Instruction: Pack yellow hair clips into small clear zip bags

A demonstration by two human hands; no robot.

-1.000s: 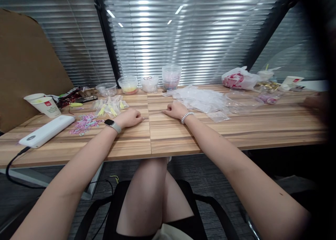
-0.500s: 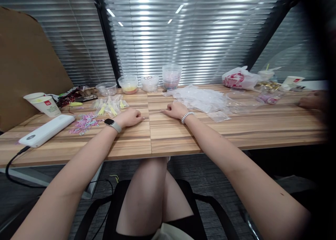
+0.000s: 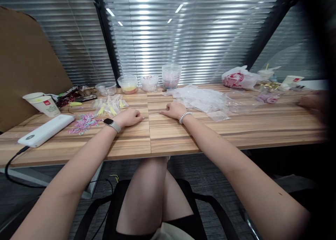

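Note:
My left hand [image 3: 130, 117] rests on the wooden table [image 3: 131, 142], its fingers curled loosely together with nothing showing in them. Just beyond it lie several small clear bags with yellow pieces [image 3: 111, 107], and to its left is a pile of pink, purple and blue small clips or rings [image 3: 84, 124]. Opposite, my right hand [image 3: 174, 110] also lies on the tabletop, thumb pointing left and the other fingers folded under; no object is visible in it. A heap of clear plastic bags [image 3: 201, 98] spreads close behind and right of that hand.
Clear plastic tubs [image 3: 127, 84] line the back edge below the blinds. At left are a white power bank [image 3: 46, 129] with a cable, paper cups [image 3: 46, 105] and cardboard [image 3: 28, 58]. A red-and-white bag [image 3: 240, 78] and another person's hand [image 3: 312, 100] are at right.
My right thumb has moved slightly left and straightened a little. My left hand stays in place; the view has shifted very slightly.

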